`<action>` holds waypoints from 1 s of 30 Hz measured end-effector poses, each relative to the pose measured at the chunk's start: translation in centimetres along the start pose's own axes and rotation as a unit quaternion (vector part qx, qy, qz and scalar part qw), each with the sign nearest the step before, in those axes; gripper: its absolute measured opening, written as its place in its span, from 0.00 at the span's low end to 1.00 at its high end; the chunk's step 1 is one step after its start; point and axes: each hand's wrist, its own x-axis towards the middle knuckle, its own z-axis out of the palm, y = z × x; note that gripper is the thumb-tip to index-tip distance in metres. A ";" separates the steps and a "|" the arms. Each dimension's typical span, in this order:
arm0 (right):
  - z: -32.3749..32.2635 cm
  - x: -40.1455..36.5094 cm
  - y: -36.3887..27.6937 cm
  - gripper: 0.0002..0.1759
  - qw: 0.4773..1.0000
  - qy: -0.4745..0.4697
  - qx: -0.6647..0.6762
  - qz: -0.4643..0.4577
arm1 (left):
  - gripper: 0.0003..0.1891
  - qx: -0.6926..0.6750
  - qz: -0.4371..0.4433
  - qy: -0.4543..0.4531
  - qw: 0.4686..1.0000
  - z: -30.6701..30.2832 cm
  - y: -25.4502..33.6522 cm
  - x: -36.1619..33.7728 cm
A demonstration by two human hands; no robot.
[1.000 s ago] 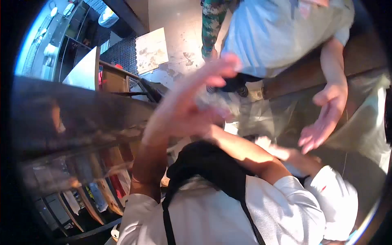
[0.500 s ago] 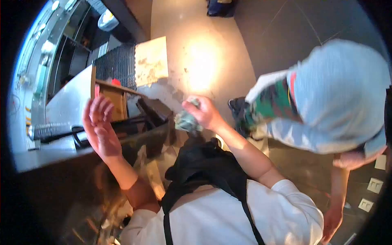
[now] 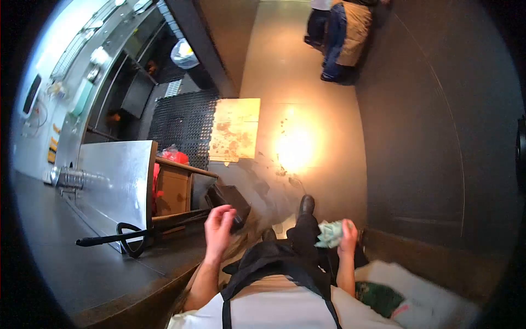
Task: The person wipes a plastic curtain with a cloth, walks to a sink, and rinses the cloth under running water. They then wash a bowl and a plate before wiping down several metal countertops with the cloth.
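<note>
My right hand point(image 3: 348, 238) is closed round a crumpled pale green cloth point(image 3: 330, 234), held out in front of my right hip. My left hand point(image 3: 219, 229) is raised in front of my left side, its fingers loosely bent and apart with nothing in them. Just beyond that hand stands a dark box-like object point(image 3: 229, 202), partly hidden by it. My black apron point(image 3: 274, 263) hangs below both hands, and one dark shoe point(image 3: 307, 205) shows on the floor ahead.
To the left stands a metal-topped counter point(image 3: 118, 172) with a black-handled tool point(image 3: 112, 238) at its corner. A black mat point(image 3: 181, 123) and a stained cardboard sheet point(image 3: 235, 130) lie ahead. People point(image 3: 342, 41) stand farther off; another person's pale garment point(image 3: 433, 290) is close behind my right arm.
My view has moved forward past the person in pale blue, who is now behind on the right. My right hand carries the cloth farther right; my left hand has come lower and inward.
</note>
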 end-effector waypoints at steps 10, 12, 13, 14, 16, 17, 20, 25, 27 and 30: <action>-11.7 10.6 14.3 0.31 0.870 0.014 -0.412 0.270 | 0.34 0.385 -0.265 0.012 0.884 3.4 -3.3 9.5; -11.6 14.0 13.8 0.30 0.812 -0.061 -0.530 0.239 | 0.32 0.276 -0.307 0.093 0.906 2.2 -4.2 10.6; -11.5 15.9 13.7 0.29 0.783 -0.089 -0.574 0.222 | 0.31 0.253 -0.311 0.124 0.908 2.1 -4.2 11.0; -11.3 18.5 13.6 0.29 0.769 -0.103 -0.596 0.208 | 0.30 0.231 -0.316 0.154 0.907 1.8 -4.3 11.4; -10.1 24.5 13.3 0.28 0.757 -0.103 -0.623 0.171 | 0.28 0.217 -0.330 0.171 0.903 0.6 -7.7 11.7; -9.1 28.1 13.0 0.27 0.772 -0.088 -0.612 0.145 | 0.28 0.177 -0.335 0.184 0.907 -0.3 -11.0 11.6; 6.5 33.6 -0.3 0.15 0.931 -0.022 -0.321 0.173 | 0.28 0.208 -0.369 0.199 0.884 -1.3 -15.3 12.5; 26.5 39.8 -7.3 0.13 0.964 -0.116 -0.210 0.114 | 0.30 0.121 -0.456 0.022 0.881 -6.9 -26.9 14.7; 30.1 44.9 -3.7 0.12 0.951 -0.151 -0.237 0.131 | 0.31 0.043 -0.494 0.052 0.867 -9.4 -29.4 16.9; 40.2 44.9 -3.9 0.12 0.858 -0.275 -0.428 0.069 | 0.27 0.114 -0.463 0.236 0.847 -11.8 -23.0 24.4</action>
